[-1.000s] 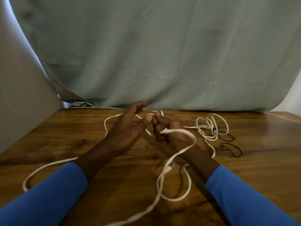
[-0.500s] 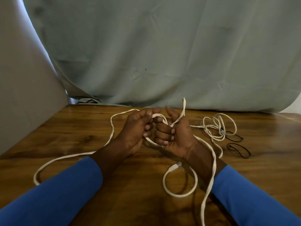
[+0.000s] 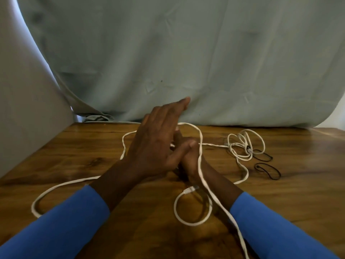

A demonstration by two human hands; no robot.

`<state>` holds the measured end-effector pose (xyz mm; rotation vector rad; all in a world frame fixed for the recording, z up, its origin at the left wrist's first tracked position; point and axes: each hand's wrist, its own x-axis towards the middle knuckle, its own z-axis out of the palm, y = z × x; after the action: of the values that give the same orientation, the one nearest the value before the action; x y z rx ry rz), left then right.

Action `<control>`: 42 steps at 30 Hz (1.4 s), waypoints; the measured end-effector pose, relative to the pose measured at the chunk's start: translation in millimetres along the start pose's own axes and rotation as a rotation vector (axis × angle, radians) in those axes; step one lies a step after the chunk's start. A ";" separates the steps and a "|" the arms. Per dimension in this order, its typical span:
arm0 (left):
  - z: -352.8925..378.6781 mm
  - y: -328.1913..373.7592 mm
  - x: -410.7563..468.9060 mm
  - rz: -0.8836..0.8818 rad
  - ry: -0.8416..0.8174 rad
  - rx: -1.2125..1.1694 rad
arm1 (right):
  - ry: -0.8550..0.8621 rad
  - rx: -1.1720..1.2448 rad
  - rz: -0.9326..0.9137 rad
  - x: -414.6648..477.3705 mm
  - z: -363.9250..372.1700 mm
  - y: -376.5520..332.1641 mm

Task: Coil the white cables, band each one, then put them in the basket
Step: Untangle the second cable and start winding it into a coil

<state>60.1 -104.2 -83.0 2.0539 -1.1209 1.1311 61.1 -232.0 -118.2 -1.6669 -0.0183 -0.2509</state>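
- Now the left hand (image 3: 155,146) is raised above the middle of the wooden table (image 3: 89,146), with its fingers straight and close together, pointing to the far right. It holds nothing.
- The right hand (image 3: 190,163) is just behind and under the left hand and is mostly covered by it. I cannot tell if its fingers are curled or what they hold.
- The flat white cable (image 3: 201,141) makes an arch on the far side of both hands, goes down across the back of the right hand and wrist, and runs to the near edge.
- Its other part lies on the table to the left in a long curve, near the left sleeve (image 3: 56,230).
- The plug (image 3: 190,190) of this cable lies between the two forearms, at the end of a small round loop on the table.
- A thin white cable (image 3: 247,144) lies in loose loops at the far right, apart from the hands.
- One black band (image 3: 271,157) touches these loops, and a second black band (image 3: 258,166) lies just nearer.
- Behind the table hangs a grey-green cloth (image 3: 186,53).
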 end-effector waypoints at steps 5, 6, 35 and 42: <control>-5.6 16.5 -1.8 0.188 0.029 0.217 | 0.133 -0.682 -0.435 -4.0 -5.6 13.9; -5.2 23.3 -3.2 0.108 -0.025 0.188 | 0.120 -0.725 -0.455 -5.5 -8.8 12.2; 6.7 -88.6 -31.0 -0.533 0.083 0.037 | -0.899 0.650 0.176 -4.3 -36.4 -25.1; 7.2 -80.7 -34.2 -0.281 -0.304 0.276 | -0.451 0.885 0.133 5.5 -42.0 -26.7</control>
<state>121.9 -54.4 -121.0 2.5704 -0.8034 0.8935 55.7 -271.0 -87.3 -0.8060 -0.3118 0.2234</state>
